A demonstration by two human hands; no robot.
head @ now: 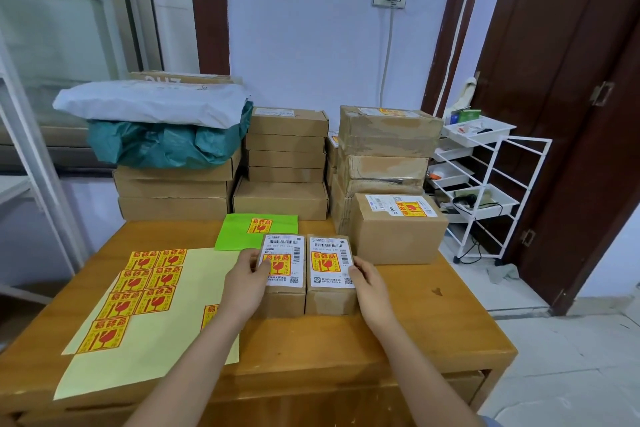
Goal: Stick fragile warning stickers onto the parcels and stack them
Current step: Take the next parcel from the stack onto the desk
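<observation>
Two small cardboard parcels stand side by side at the middle of the wooden table, each with a white shipping label and a red-and-yellow fragile sticker on top. My left hand (pixel 244 279) grips the left side of the left parcel (pixel 284 288), thumb on its top. The right parcel (pixel 330 282) has my right hand (pixel 369 282) holding its right side. A pale yellow backing sheet (pixel 166 333) with several fragile stickers (pixel 145 282) lies to the left. A green mailer (pixel 256 230) bearing one sticker lies behind the parcels.
A bigger stickered box (pixel 398 229) stands right of the two parcels. Stacks of cardboard boxes (pixel 285 163) line the table's back, with a teal and a white bag (pixel 156 121) on the left stack. A white wire rack (pixel 481 191) stands off the table's right edge.
</observation>
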